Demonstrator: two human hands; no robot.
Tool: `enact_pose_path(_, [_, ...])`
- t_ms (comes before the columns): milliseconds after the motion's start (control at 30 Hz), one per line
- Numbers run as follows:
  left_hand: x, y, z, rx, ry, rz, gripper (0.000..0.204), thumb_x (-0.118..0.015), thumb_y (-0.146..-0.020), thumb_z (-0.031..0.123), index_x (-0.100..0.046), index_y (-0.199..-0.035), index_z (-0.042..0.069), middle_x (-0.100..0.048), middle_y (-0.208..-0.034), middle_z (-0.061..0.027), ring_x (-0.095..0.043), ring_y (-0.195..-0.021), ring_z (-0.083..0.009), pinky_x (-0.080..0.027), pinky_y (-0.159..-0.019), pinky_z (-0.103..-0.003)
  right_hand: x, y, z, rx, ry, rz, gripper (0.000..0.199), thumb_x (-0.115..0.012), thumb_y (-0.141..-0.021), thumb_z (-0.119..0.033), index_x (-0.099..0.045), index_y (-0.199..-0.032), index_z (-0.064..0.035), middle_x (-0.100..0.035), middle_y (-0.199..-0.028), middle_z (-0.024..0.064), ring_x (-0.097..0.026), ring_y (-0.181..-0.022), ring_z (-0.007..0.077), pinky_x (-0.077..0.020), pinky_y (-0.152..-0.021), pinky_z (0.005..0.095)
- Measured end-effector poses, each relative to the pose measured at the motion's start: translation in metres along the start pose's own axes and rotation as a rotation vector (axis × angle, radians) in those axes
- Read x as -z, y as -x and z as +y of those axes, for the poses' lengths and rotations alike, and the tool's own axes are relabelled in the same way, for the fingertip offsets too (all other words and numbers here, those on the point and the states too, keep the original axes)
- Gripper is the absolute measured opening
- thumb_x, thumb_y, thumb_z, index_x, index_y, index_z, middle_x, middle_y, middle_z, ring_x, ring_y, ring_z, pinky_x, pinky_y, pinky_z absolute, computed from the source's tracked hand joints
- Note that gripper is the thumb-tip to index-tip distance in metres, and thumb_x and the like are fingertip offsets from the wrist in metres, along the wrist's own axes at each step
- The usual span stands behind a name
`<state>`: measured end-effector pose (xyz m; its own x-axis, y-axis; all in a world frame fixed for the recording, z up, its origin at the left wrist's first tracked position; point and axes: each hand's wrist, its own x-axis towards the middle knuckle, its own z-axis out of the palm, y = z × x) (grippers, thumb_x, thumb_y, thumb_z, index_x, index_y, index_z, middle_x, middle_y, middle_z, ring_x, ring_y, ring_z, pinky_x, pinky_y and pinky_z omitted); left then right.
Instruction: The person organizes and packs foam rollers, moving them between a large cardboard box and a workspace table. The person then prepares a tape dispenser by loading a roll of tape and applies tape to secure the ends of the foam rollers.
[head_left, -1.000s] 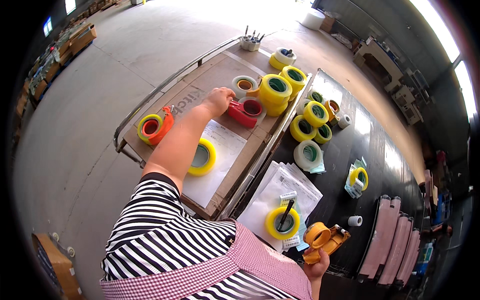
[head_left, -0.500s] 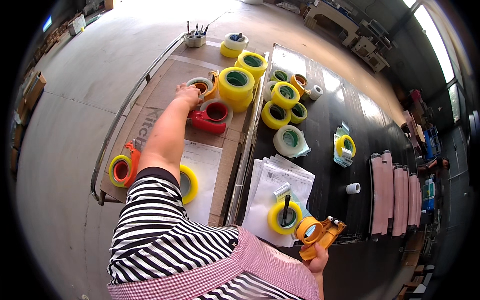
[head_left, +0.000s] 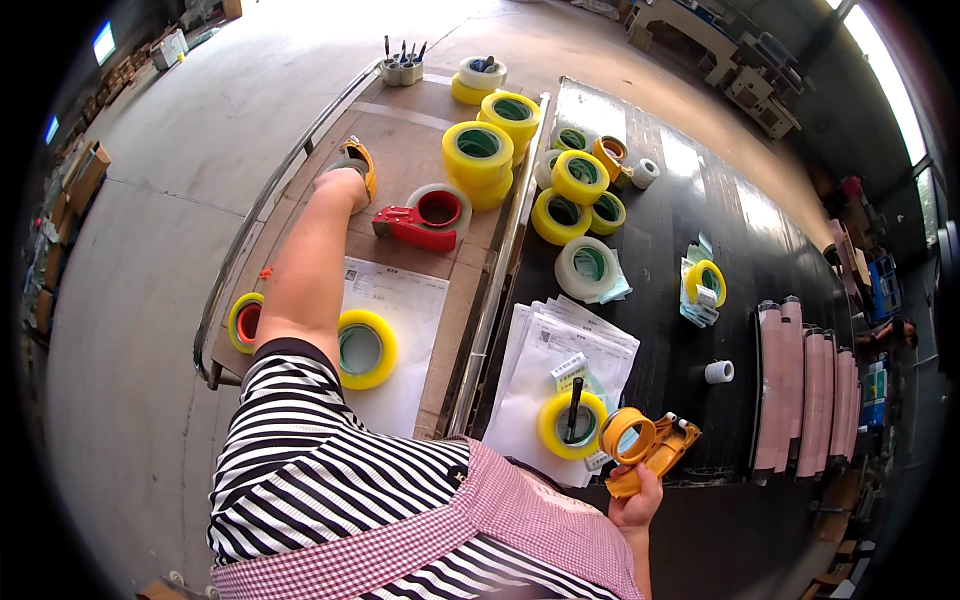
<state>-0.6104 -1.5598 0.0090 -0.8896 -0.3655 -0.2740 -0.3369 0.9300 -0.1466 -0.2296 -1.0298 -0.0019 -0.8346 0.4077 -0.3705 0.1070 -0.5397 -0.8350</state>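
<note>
My left hand [head_left: 342, 184] is closed on an orange tape dispenser [head_left: 366, 172] with a tape roll, at the left of the cardboard-covered cart top; its fingers are mostly hidden. In my right hand [head_left: 636, 506], near the front edge of the black table, is a second orange tape dispenser [head_left: 652, 452]; its round hub shows no tape. A red tape dispenser [head_left: 425, 226] with a clear roll lies right of my left hand. Nearer to me, a yellow tape roll [head_left: 384, 374] rests on a printed sheet [head_left: 412, 330]. Beside my left forearm lies a yellow-and-red roll [head_left: 237, 322], partly covered.
Stacked yellow tape rolls [head_left: 484, 196] line the cart's right side, by its metal rail [head_left: 508, 225]. A pen holder [head_left: 402, 73] stands at the far end. On the black table [head_left: 690, 200] are more tape rolls [head_left: 560, 216], paper sheets [head_left: 505, 400] and pink rolled material [head_left: 773, 390].
My left hand has moved left, away from the red dispenser, and the orange dispenser has shifted with it. My right hand still holds its dispenser, with little movement.
</note>
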Motion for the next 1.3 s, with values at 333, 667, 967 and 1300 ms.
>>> enact_pose_path(333, [0.045,0.05,0.279,-0.866,0.238,0.165,0.04,-0.058,-0.093,0.021,-0.057,-0.131,0.01,-0.045,-0.145,-0.0172,-0.047,-0.128,-0.0343,-0.038,-0.107,-0.041,-0.005,-0.019,-0.015,-0.033,-0.023,-0.019,0.035,-0.05,-0.086,-0.001,-0.05,-0.121,-0.0034,-0.056,-0.11,0.0078,-0.059,-0.092,0.0175,-0.0533,-0.077,0.0321])
enact_pose_path(667, [-0.002,0.02,0.38,-0.649,0.547,0.202,0.037,-0.064,-0.089,0.027,-0.058,-0.125,0.017,-0.026,-0.155,-0.0223,-0.051,-0.123,-0.0382,-0.044,-0.102,-0.044,0.019,-0.039,-0.013,-0.007,0.03,0.102,0.035,-0.052,-0.083,-0.001,-0.049,-0.118,-0.0034,-0.055,-0.105,0.0076,-0.058,-0.091,0.0182,-0.0524,-0.079,0.0325])
enact_pose_path(967, [0.027,-0.049,0.357,-0.593,0.522,0.224,0.039,-0.053,-0.093,0.02,-0.057,-0.132,0.019,-0.056,-0.135,-0.0148,-0.05,-0.127,-0.0326,-0.042,-0.105,-0.043,0.021,-0.075,-0.007,-0.037,0.006,0.056,0.036,-0.051,-0.083,-0.001,-0.048,-0.119,-0.0023,-0.055,-0.104,0.0083,-0.058,-0.087,0.0186,-0.0525,-0.077,0.0332])
enact_pose_path(1300, [0.009,-0.106,0.352,-0.82,-0.008,0.219,0.041,-0.071,-0.08,0.016,-0.066,-0.121,0.018,-0.06,-0.129,-0.0106,-0.052,-0.126,-0.0256,-0.044,-0.103,-0.033,0.03,-0.067,-0.006,0.006,0.009,0.078,0.038,-0.052,-0.083,0.0,-0.048,-0.12,-0.0043,-0.056,-0.106,0.0072,-0.059,-0.088,0.0192,-0.0524,-0.079,0.0345])
